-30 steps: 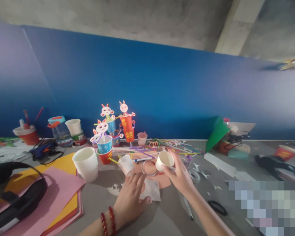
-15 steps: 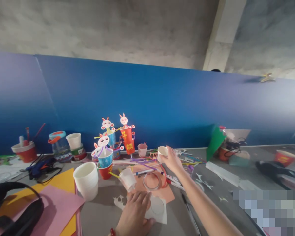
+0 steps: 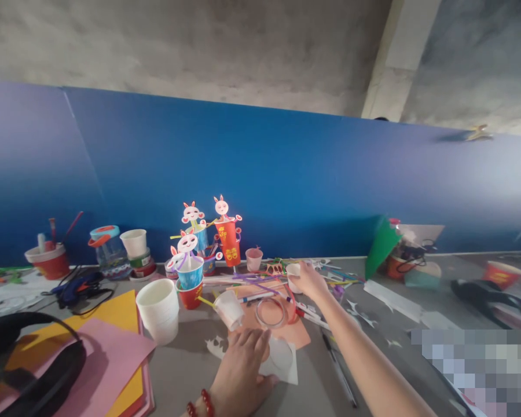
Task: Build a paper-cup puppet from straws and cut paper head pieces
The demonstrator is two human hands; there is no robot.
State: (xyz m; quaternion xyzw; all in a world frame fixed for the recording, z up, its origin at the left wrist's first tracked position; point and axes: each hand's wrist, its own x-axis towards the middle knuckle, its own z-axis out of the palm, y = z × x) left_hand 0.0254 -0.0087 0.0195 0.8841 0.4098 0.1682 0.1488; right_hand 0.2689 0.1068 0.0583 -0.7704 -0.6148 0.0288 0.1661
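Note:
My right hand [image 3: 309, 282] reaches across the cluttered table, its fingers wrapped around the side of a small white paper cup [image 3: 292, 277]. Flat on the table in front of me lies my left hand [image 3: 245, 365], fingers stretched out, partly over a piece of white paper [image 3: 289, 362] with a round shape on it. Just beyond its fingertips, another white paper cup [image 3: 228, 311] rests on its side with a yellow strip sticking out. A clear ring, perhaps a tape roll [image 3: 271, 312], lies on orange paper [image 3: 301, 336] between my hands.
Rabbit-faced cup figures [image 3: 190, 272] stand at centre left beside a stack of white cups [image 3: 158, 313]. Headphones [image 3: 69, 376] lie on coloured paper [image 3: 113, 353] at left. A black pen [image 3: 339, 370] is under my right forearm. Pipe cleaners and markers lie beyond; a blue partition [image 3: 286, 174] rises behind.
The view has shifted slightly. My right hand and the white cup it grips have come a little lower and to the right. My left hand stays flat on the table.

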